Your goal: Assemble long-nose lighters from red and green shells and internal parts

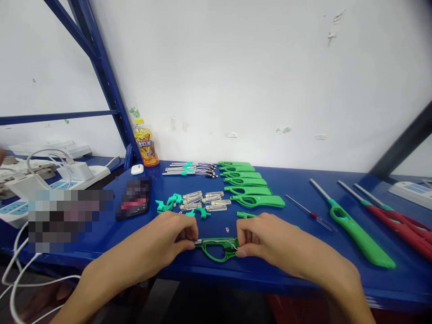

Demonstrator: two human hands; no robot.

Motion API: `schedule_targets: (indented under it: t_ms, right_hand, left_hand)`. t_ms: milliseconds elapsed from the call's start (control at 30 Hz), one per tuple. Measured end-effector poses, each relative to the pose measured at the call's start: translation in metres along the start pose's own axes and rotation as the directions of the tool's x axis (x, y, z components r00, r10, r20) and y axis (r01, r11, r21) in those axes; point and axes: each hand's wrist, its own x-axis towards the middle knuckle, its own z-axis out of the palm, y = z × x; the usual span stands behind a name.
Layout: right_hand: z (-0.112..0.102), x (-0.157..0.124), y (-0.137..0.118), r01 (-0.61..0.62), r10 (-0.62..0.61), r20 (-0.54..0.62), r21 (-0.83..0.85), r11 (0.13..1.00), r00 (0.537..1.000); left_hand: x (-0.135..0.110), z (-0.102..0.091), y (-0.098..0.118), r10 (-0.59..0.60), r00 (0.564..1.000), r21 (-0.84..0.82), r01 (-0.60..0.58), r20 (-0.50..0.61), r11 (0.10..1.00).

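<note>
A green lighter handle shell point(219, 259) lies open side up at the table's front edge, its trigger loop toward me. My left hand point(178, 230) pinches the metal lighter tube point(198, 242) at the shell's left end. At the right part of the shell, my right hand point(258, 234) is closed with thumb and fingertips on it, by a thin pale wire point(232, 245). The far end of the shell is hidden under that hand. Just behind lies a small metal clip point(227, 230). Another green shell point(245, 215) is partly covered by my right hand.
Behind are teal triggers point(165, 206), clear fuel tanks point(216, 201), metal tubes with wires point(189, 169) and green shells point(258, 200). To the right lie a screwdriver point(315, 216), a green lighter point(361, 236) and red lighters point(394, 220). A phone point(135, 198) and bottle point(146, 146) stand left.
</note>
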Motion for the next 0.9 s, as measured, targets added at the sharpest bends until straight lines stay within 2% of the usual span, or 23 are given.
schedule_targets:
  t_ms: [267, 733, 900]
  right_hand:
    - [0.001, -0.002, 0.001, 0.013, -0.013, -0.005, -0.011, 1.000, 1.000]
    - [0.000, -0.002, -0.001, 0.005, -0.005, -0.008, -0.014, 1.000, 1.000]
    - [0.001, -0.002, -0.002, -0.012, 0.012, -0.015, -0.027, 1.000, 1.000]
  left_hand:
    - [0.001, -0.002, 0.006, 0.102, 0.995, -0.022, -0.103, -0.016, 0.994]
    - [-0.003, 0.003, 0.004, 0.038, 0.998, -0.030, -0.039, -0.048, 0.999]
    - [-0.005, -0.001, 0.010, 0.043, 0.999, -0.028, -0.043, -0.018, 0.999]
